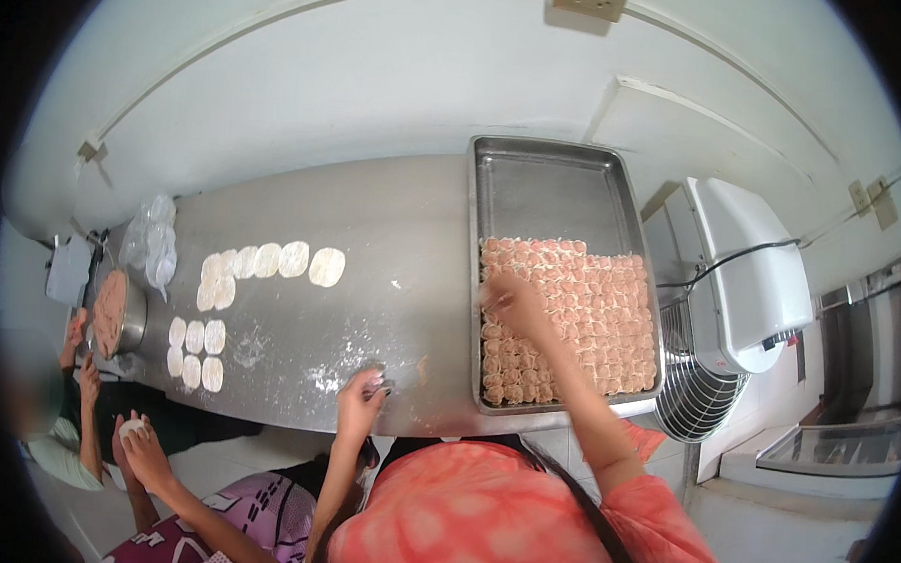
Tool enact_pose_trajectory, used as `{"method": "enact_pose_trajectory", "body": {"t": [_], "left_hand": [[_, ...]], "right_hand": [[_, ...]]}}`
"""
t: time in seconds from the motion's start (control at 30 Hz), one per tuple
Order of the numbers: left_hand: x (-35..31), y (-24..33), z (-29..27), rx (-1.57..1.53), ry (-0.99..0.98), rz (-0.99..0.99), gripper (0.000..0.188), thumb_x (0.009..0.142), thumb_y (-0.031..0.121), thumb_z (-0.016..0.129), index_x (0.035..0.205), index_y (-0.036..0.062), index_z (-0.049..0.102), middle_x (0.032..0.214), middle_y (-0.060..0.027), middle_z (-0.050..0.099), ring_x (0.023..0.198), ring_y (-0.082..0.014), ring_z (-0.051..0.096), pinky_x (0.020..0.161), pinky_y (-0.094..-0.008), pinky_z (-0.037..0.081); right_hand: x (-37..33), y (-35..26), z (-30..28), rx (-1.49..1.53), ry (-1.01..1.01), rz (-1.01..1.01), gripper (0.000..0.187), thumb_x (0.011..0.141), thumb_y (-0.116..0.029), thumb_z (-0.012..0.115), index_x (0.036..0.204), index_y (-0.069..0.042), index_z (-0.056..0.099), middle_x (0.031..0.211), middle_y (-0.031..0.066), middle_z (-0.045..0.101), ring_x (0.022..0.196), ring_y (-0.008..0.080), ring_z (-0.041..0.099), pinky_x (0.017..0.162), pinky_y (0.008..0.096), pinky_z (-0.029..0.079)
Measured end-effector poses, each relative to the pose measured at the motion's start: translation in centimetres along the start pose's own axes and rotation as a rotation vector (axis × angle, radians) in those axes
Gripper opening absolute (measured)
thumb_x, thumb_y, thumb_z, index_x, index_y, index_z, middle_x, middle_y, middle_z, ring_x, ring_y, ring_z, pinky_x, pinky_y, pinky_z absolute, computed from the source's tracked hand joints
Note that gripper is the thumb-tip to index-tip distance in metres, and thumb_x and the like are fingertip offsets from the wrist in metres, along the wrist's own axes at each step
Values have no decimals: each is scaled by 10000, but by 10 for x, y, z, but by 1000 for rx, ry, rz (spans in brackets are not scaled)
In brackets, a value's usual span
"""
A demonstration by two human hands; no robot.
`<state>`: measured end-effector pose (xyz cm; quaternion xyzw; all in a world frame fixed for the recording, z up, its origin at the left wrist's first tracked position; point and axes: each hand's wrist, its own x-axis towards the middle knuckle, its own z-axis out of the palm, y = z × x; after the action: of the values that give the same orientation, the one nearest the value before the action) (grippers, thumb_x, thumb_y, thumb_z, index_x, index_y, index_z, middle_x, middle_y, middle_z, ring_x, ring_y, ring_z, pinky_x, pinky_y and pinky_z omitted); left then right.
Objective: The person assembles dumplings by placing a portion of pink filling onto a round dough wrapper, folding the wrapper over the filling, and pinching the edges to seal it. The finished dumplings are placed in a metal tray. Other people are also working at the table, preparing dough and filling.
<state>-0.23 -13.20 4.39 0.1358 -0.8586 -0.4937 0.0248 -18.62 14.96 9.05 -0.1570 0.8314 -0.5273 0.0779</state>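
My right hand [514,306] reaches over the left side of a deep metal tray [543,181], its fingers bent down together at the dumplings. What they hold, if anything, is hidden. Small open-topped dumplings [608,327] with pinkish filling stand in tight rows across the tray's nearer part. My left hand [360,397] is just above the table's front edge, near a patch of white flour [326,378]. Its fingers are curled in a pinch; a small pale bit shows at the tips, too small to name. Round pale dough wrappers [326,266] lie in rows farther left.
The steel table [394,200] runs along a white wall. At its left end are a metal bowl of pink filling [122,315] and clear plastic bags [152,241]. Two people work at left, one cupping something pale in the hands [142,444]. A white mixer [739,272] stands right of the tray.
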Motion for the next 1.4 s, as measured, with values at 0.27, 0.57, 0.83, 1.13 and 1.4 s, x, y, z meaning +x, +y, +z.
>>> {"method": "enact_pose_trajectory", "body": {"t": [0.27, 0.57, 0.83, 1.13, 1.4], "left_hand": [[-35, -16, -33, -62, 134, -187, 314, 736, -51, 621, 1046, -20, 582, 888, -81, 637, 766, -146, 609, 690, -277, 500], [-68, 19, -22, 47, 188, -208, 286, 748, -73, 602, 1031, -39, 583, 869, -83, 638, 776, -129, 614, 702, -264, 490], [-79, 28, 6, 2, 152, -197, 308, 759, -54, 604, 1065, -41, 577, 890, -85, 645, 798, -139, 624, 722, -271, 497], [-87, 34, 16, 48, 109, -173, 333, 748, -41, 618, 1077, 1, 585, 894, -93, 653, 821, -158, 638, 730, -287, 505], [-79, 43, 2, 184, 102, -162, 374, 745, 50, 685, 1107, 44, 593, 884, -152, 656, 757, -235, 661, 694, -330, 526]], "right_hand": [[52, 111, -204, -605, 283, 147, 299, 660, -81, 691, 958, -61, 673, 946, 165, 641, 893, 340, 616, 776, 387, 498], [73, 149, -203, -674, -12, 74, 308, 668, 9, 603, 957, -56, 686, 952, 180, 648, 882, 340, 616, 771, 374, 493], [72, 153, -207, -548, -160, 46, 351, 664, 38, 561, 970, -75, 691, 939, 166, 656, 862, 317, 624, 750, 365, 495], [73, 143, -201, -569, -178, 82, 364, 657, -15, 528, 980, -72, 685, 915, 179, 657, 835, 317, 627, 728, 375, 494], [73, 128, -202, -574, -212, 119, 239, 653, -54, 511, 825, 18, 660, 633, 201, 597, 611, 321, 602, 616, 378, 476]]}}
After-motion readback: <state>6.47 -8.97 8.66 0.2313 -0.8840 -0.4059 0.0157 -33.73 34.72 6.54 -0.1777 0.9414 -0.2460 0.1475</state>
